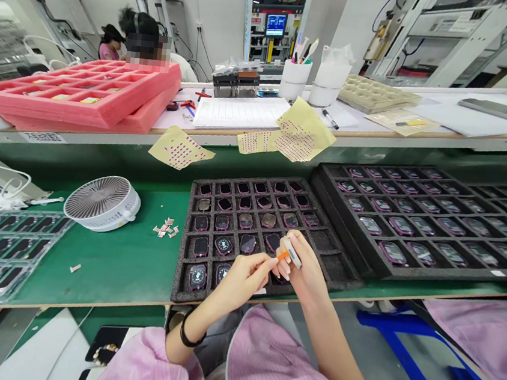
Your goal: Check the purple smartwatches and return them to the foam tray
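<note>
Over the near right part of a black foam tray (182, 237) both my hands are close together. My right hand (306, 268) grips a small pale rounded-square watch body (293, 253), tilted with a thin edge toward me. With thumb and forefinger my left hand (244, 277) pinches a narrow orange strip (283, 255), which reaches the watch body; whether it is attached cannot be made out. Dark watch bodies with purple rims, such as one watch (223, 245) with a lit dial, sit in the tray's compartments. My hands hide some near compartments.
More watches fill a second black tray (363, 262) at right. On the green mat (105, 265) lie small pale pieces (167, 227) and a round white fan (102, 201). Clear plastic trays (2, 254) are at left. Pink foam trays (107, 114) and white cups (296, 76) stand on the shelf.
</note>
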A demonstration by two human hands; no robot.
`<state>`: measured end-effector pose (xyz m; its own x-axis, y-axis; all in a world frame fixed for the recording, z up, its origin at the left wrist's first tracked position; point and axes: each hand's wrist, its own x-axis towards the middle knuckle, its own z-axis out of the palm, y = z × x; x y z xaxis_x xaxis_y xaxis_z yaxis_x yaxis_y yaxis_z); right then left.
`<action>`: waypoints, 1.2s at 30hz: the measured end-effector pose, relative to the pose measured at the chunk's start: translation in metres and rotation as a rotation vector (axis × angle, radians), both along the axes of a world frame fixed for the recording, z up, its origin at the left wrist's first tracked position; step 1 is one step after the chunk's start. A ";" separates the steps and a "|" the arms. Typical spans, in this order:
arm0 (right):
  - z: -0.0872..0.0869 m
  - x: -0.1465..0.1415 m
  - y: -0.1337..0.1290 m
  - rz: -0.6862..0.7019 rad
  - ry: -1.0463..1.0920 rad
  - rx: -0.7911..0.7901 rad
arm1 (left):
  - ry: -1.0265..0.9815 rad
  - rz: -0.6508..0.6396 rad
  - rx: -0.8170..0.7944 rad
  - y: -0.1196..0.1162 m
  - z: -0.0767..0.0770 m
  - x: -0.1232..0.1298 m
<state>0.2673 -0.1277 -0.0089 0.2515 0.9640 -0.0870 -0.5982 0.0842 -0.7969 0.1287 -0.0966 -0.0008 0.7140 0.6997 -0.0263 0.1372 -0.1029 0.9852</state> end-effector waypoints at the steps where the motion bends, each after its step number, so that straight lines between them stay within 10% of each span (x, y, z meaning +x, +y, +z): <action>1: 0.000 0.000 0.000 -0.001 0.012 0.002 | -0.005 0.003 -0.004 0.000 0.000 0.000; 22: -0.014 -0.012 0.008 0.031 0.265 -0.103 | -0.096 0.035 -0.128 0.009 -0.020 0.009; 29: -0.027 -0.014 0.005 -0.206 -0.166 -0.073 | -0.100 0.160 -0.001 0.010 -0.030 0.012; 36: -0.057 0.106 0.014 -0.611 -1.266 -0.221 | 0.419 0.561 0.399 0.058 -0.018 -0.083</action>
